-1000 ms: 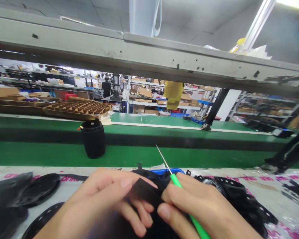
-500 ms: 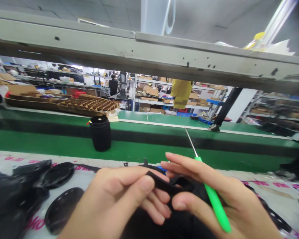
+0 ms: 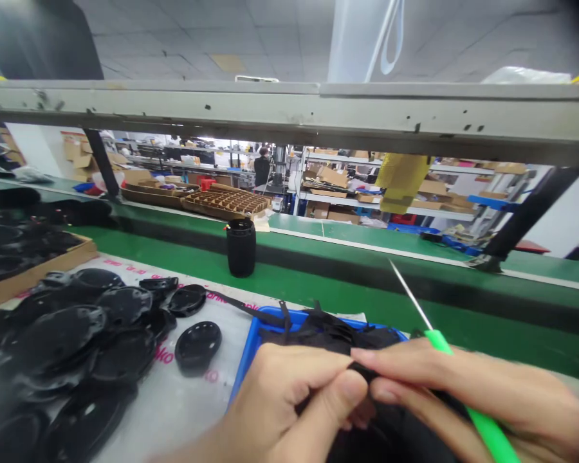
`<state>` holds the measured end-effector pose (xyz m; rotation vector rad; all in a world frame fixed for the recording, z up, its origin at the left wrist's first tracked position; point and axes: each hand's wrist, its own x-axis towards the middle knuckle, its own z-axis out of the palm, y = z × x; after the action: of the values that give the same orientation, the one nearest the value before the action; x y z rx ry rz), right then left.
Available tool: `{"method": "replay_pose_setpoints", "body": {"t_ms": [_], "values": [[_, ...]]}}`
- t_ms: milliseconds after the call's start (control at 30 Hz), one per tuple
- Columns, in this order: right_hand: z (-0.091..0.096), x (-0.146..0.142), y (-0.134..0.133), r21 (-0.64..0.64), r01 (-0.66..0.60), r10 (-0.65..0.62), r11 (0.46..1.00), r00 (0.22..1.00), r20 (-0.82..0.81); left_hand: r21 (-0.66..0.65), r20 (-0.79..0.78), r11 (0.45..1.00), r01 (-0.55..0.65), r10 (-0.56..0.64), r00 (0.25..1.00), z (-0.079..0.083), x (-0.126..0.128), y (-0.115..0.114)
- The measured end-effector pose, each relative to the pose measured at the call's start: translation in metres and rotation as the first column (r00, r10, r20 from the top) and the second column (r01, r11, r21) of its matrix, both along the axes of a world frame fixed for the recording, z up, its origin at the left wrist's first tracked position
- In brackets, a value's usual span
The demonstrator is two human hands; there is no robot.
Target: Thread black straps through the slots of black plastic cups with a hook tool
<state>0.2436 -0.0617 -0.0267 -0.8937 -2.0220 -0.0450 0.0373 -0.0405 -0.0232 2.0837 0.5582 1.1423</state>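
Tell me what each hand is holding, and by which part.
The right hand grips a green-handled needle tool by its handle; the left hand pinches a black strap between thumb and fingers.

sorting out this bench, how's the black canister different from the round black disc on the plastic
The black canister stands upright on the green bench, while the round black disc lies flat on the plastic sheet. The canister is tall and cylindrical; the disc is low and flat. The disc shows small holes, but the canister's side shows none. The canister stands apart; the disc lies beside a pile of similar discs. Both are black.
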Motion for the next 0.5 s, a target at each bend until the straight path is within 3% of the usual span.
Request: {"method": "replay_pose_setpoints", "body": {"t_ms": [33,100,167,233,300,400,500], "values": [[0.001,-0.003,0.0,-0.015,-0.03,0.03,0.999,0.999,0.014,-0.008,-0.031,1.0,-0.023,0.022,0.999,-0.001,-0.004,-0.002],[0.006,-0.008,-0.001,-0.059,-0.036,0.037,0.998,0.999,0.03,-0.007,-0.179,0.984,-0.179,0.175,0.968,-0.007,-0.021,-0.001],[0.011,-0.01,-0.002,-0.105,0.02,-0.018,0.994,1.0,0.014,0.061,-0.405,0.892,-0.448,0.432,0.806,-0.02,-0.045,0.007],[0.015,-0.01,-0.005,-0.126,0.094,-0.097,0.988,0.995,-0.017,0.136,-0.51,0.809,-0.572,0.552,0.659,-0.041,-0.072,0.022],[0.019,-0.009,-0.009,-0.125,0.15,-0.155,0.981,0.987,-0.035,0.223,-0.619,0.734,-0.641,0.615,0.488,-0.063,-0.092,0.04],[0.021,-0.011,-0.015,-0.118,0.171,-0.178,0.978,0.983,-0.053,0.325,-0.731,0.634,-0.702,0.639,0.239,-0.091,-0.102,0.059],[0.022,-0.014,-0.022,-0.102,0.162,-0.169,0.981,0.984,-0.06,0.369,-0.787,0.569,-0.735,0.612,0.078,-0.102,-0.099,0.066]]}}
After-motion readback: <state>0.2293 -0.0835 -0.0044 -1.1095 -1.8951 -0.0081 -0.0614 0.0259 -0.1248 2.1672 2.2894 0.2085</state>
